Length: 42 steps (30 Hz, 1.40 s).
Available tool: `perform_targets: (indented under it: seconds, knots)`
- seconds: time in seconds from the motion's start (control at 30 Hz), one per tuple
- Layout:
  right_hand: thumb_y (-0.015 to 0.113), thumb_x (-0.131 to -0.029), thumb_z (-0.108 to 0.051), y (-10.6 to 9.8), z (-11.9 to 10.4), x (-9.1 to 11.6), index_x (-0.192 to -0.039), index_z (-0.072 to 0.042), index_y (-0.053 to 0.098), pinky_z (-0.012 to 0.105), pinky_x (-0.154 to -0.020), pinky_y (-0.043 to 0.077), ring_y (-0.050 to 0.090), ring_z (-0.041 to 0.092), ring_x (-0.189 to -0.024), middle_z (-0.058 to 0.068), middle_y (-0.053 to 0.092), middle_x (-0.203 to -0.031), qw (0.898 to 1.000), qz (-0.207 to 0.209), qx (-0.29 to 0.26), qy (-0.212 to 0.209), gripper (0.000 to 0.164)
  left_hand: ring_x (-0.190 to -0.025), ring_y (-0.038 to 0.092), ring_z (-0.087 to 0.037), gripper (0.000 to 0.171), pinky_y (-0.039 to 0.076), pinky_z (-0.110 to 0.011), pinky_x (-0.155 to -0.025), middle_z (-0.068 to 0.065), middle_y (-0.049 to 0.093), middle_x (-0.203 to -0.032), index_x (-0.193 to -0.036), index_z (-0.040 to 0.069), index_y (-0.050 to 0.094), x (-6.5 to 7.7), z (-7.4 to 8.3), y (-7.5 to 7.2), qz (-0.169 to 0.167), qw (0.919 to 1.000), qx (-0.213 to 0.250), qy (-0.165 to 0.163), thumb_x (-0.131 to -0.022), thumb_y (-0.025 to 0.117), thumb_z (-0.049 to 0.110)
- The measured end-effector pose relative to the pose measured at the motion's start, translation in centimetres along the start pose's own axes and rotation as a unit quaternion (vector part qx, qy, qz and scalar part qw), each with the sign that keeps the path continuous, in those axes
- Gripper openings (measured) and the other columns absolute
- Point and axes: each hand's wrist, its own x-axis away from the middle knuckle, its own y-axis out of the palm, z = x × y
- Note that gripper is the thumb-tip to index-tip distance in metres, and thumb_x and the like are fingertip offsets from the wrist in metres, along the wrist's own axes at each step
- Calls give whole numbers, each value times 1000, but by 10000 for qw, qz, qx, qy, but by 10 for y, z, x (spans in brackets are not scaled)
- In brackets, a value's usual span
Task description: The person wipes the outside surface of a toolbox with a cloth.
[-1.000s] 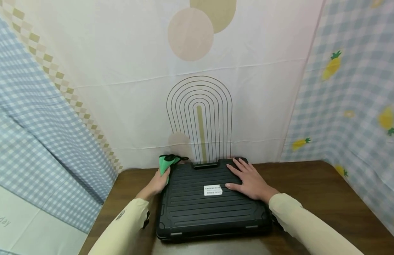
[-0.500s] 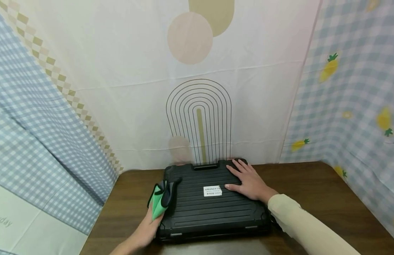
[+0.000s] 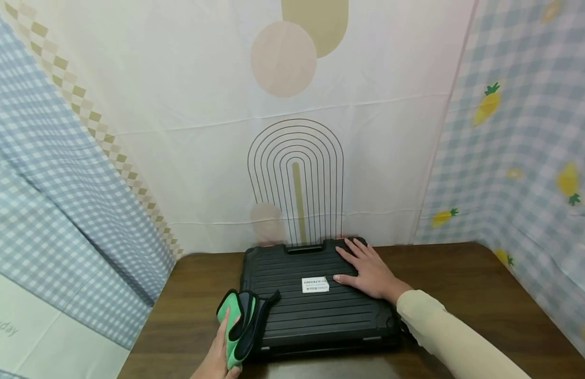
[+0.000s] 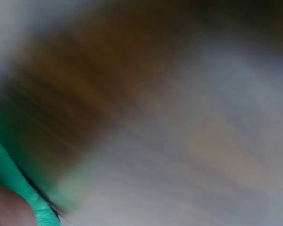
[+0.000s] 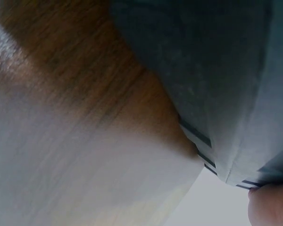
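A black ribbed hard case (image 3: 321,318) lies flat on the table, its handle edge toward the back wall and a white label (image 3: 315,285) on its lid. My right hand (image 3: 372,275) rests on the right part of the lid, fingers spread. At the case's front left corner, my left hand (image 3: 218,351) grips a folded green and dark grey cloth (image 3: 249,329) with black edging. A dark end of the cloth overlaps the lid in the head view. The left wrist view is blurred, with green cloth (image 4: 12,167) beside a finger. The case's side (image 5: 212,84) fills much of the right wrist view.
Brown wooden table (image 3: 444,279) extends to both sides of the case. Behind it hangs a white patterned curtain (image 3: 202,173), close to the case's handle edge. Blue checked cloth hangs (image 3: 520,158) at the right and also at the left.
My left hand has moved the cloth from the case's back left corner along its left side to the front left corner. My right hand stays on the lid.
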Motion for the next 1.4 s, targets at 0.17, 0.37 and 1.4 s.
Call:
perform_targets:
  seconds: [0.17, 0.37, 1.4]
  knots:
    - [56, -99, -74, 1, 0, 0, -169, -24, 35, 72, -131, 13, 16, 43, -168, 13, 23, -180, 10000, -12, -77, 17, 89, -166, 5, -4, 80, 45, -28, -116, -22, 3, -181, -164, -8, 28, -8, 17, -7, -124, 9980, -585, -185, -115, 3, 50]
    - [55, -98, -75, 1, 0, 0, -169, -24, 35, 72, -131, 13, 16, 42, -168, 13, 23, -180, 10000, 22, -71, -13, 90, -171, -6, -16, 61, 1, -11, -131, -35, 10, -175, -165, -8, 31, -16, 29, -18, -566, 9966, -429, -424, -118, 38, 29]
    - [55, -100, -73, 2, 1, 0, -169, -25, 36, 71, -132, 16, 19, 41, -168, 11, 24, -180, 9999, 70, 107, -64, 85, -157, 45, -34, 78, 52, -57, -113, -4, 37, -175, -170, 21, 32, -115, 99, 28, -2545, 9271, -2651, 732, -108, 41, 68]
